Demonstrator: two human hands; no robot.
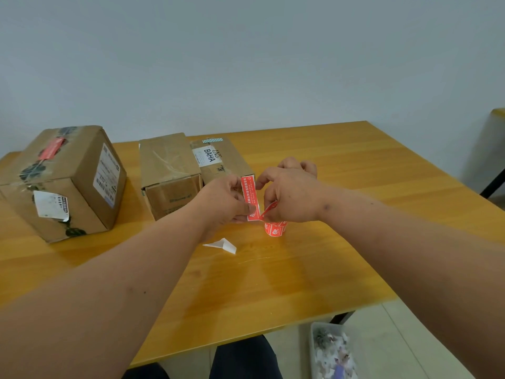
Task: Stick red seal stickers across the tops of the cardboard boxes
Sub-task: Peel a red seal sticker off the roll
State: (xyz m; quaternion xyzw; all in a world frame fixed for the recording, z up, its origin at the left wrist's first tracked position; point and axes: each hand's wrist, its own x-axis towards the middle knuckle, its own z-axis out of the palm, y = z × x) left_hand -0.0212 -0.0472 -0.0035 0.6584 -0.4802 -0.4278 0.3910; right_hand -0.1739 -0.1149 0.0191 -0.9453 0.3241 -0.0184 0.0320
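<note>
Left hand pinches a red seal sticker upright; right hand grips the sticker roll, just right of the cardboard boxes.

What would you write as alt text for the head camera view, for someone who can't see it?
Over a wooden table, the left hand pinches a red seal sticker while the right hand holds the sticker roll. Three cardboard boxes stand behind; the big left box already has a red seal on top.
</note>
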